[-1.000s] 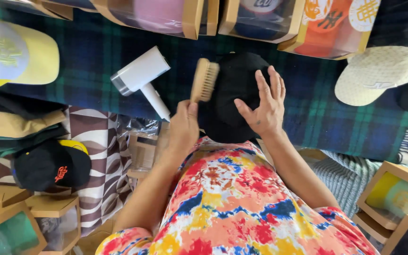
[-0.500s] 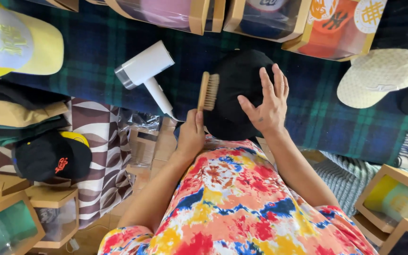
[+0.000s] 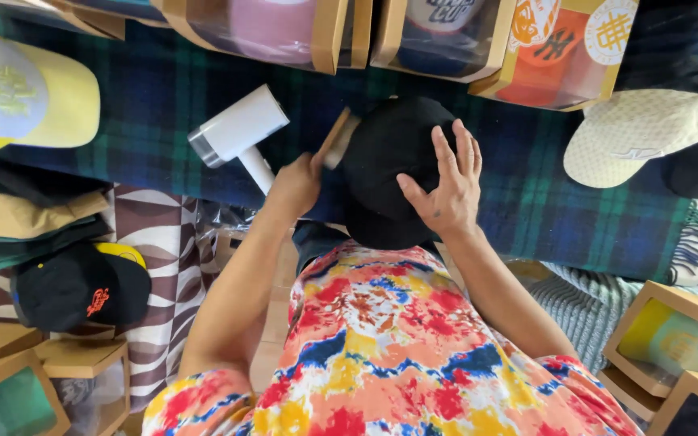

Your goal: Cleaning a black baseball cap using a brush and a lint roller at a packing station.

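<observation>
The left hand [image 3: 296,184], its grip closed on a wooden brush [image 3: 338,137], is now pressing the brush against the left side of the black cap [image 3: 389,161] rather than holding it raised as before, while the right hand [image 3: 444,187], fingers spread and grasping nothing, is steadying the cap on the plaid blanket [image 3: 155,105].

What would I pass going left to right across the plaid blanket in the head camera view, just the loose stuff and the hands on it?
Yellow and white cap → white handheld appliance → left hand holding a wooden brush → black cap → right hand resting on the black cap → cream cap.
</observation>
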